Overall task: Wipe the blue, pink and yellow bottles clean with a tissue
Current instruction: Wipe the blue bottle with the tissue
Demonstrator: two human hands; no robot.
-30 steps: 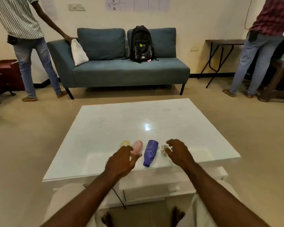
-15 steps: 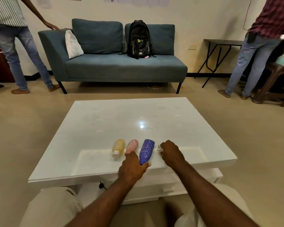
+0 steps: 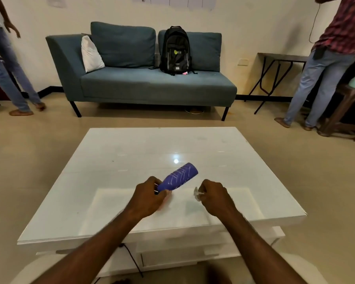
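My left hand [image 3: 147,196] grips the neck end of the blue bottle [image 3: 179,177], which is lifted off the white table [image 3: 131,152] and tilts up to the right, base away from me. A sliver of the pink bottle [image 3: 166,199] shows just under and right of my left hand, lying on the table. The yellow bottle is hidden behind my left hand. My right hand [image 3: 214,194] is closed on a small white tissue [image 3: 197,194], a little to the right of the blue bottle and apart from it.
A teal sofa [image 3: 143,83] with a black backpack [image 3: 175,51] and a white cushion stands beyond the table. One person stands at the far left [image 3: 6,64], another at the right [image 3: 324,64] by a dark side table and stool.
My left hand has picked the blue bottle up from the table and tilted it up. My right hand has lifted the tissue slightly. The person on the left has stepped further left.
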